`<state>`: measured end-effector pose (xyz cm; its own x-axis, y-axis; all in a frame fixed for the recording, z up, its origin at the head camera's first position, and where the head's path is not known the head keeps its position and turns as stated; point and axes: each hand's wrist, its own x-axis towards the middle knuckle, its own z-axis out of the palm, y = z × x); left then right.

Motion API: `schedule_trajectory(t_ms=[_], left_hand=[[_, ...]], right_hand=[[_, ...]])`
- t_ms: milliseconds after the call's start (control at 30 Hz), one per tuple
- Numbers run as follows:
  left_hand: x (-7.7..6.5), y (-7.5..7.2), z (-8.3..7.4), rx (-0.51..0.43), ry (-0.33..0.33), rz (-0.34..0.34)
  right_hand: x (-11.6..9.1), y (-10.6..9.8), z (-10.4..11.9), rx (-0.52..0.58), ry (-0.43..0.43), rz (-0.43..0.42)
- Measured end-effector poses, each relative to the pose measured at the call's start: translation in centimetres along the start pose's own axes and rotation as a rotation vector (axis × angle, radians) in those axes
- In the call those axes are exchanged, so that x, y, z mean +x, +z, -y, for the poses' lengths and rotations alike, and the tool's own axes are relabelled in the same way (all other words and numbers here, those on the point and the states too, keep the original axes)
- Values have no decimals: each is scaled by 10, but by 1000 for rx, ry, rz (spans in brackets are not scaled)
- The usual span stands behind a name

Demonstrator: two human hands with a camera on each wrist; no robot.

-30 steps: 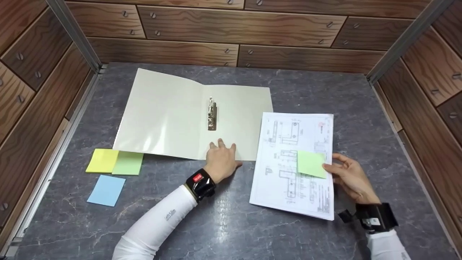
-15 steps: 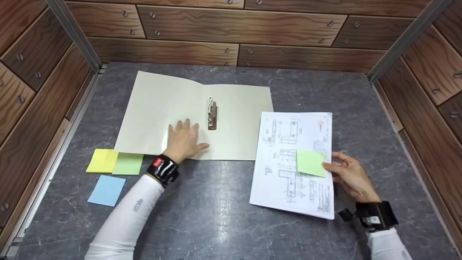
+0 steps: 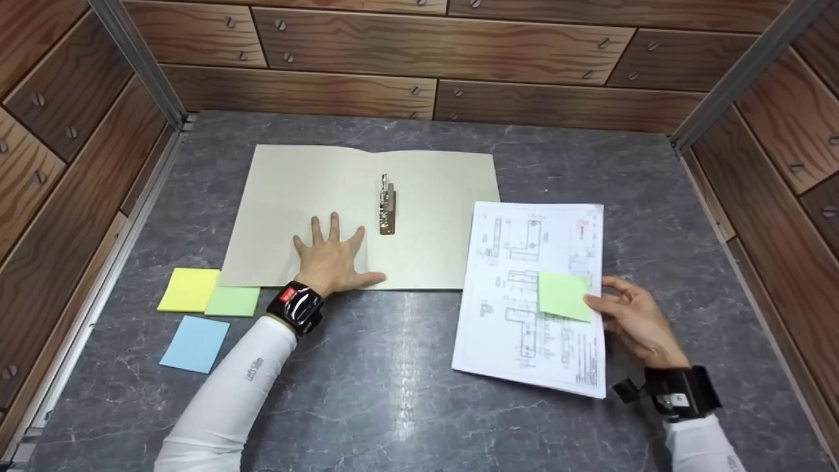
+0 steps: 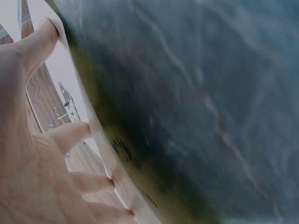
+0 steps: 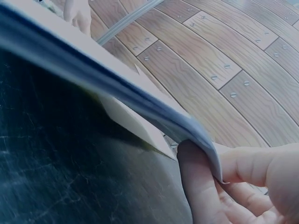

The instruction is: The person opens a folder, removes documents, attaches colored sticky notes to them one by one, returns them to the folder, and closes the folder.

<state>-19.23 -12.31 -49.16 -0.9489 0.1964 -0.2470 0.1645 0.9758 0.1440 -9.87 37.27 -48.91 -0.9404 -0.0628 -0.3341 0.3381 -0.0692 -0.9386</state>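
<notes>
An open cream folder lies on the table, with a metal ring clip near its middle fold. My left hand presses on the left leaf with its fingers spread, the thumb along the bottom edge by the fold. In the left wrist view the fingertips touch the leaf. My right hand pinches the right edge of a stack of printed drawings, thumb on top and fingers beneath. A light green sticky note lies on the top sheet by that thumb. The stack's left edge overlaps the folder's right side.
Left of the folder lie a yellow sticky pad, a green sticky pad partly under the folder's corner, and a blue sticky pad. Wood-patterned walls with metal corner posts enclose the grey table.
My left hand has moved left from the folder's right leaf onto its left leaf. The left leaf now lies flatter. My right hand still holds the drawings, almost unmoved.
</notes>
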Motion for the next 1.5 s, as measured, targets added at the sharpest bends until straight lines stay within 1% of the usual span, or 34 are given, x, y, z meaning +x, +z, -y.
schedule_trajectory(t_ms=[233,467,567,733,933,1033,1233,1400,1500], left_hand=[[-2,3,-7,1,-11,7],[-10,6,-22,48,-15,-14],[-15,8,-28,83,-13,-27],[-22,11,-36,137,-8,-51],[-31,15,-41,145,-2,-53],[-36,17,-44,141,4,-54],[-47,23,-47,145,11,-88],[-55,25,-50,145,9,-107],[-59,26,-51,148,9,-115]], right_hand=[[1,0,2,-2,4,-8],[4,1,7,-32,-9,-7],[7,3,10,-35,-12,-8],[13,6,14,-41,-2,-4],[23,10,17,-48,9,17],[29,13,17,-70,13,18],[41,17,17,-94,28,7],[51,19,17,-49,51,30],[56,21,17,-40,64,43]])
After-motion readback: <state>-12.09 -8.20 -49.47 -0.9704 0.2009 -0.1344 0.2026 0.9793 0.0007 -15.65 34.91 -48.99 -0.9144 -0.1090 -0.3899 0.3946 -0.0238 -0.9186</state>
